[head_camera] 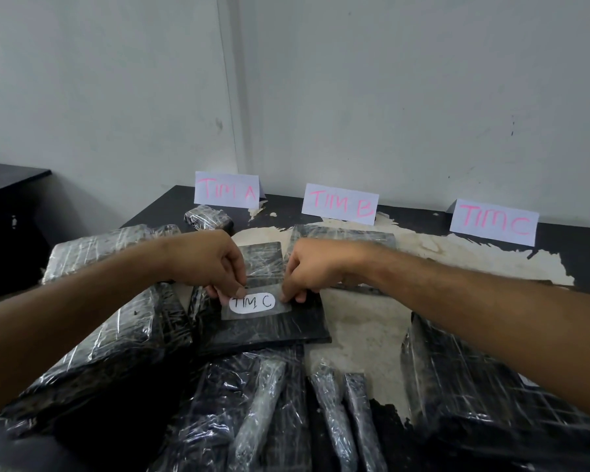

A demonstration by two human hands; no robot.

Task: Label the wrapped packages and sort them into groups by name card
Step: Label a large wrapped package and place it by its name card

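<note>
Surface: black table (559, 243), its top layer peeled away in a broad pale patch that spreads beyond and to the right of the hands. Room: plain grey-white wall (355, 80) behind; a second dark table (7, 185) off to the left.

Label (251, 303): white oval reading "TIM C" on a clear backing strip, lying on a flat black wrapped package (266, 327). Left hand (208, 262) pinches the strip's left end between curled fingers and thumb; right hand (312, 272) pinches its right end likewise.

Name cards, standing along the wall beyond the grip: "TIM A" card (227, 190) to the left, "TIM B" card (339, 203) straight beyond, "TIM C" card (494, 221) far right.

Other stock: small wrapped bundle (207, 217) before the "TIM A" card; heap of film-wrapped black packages (269, 410) nearer than and either side of the grip.
</note>
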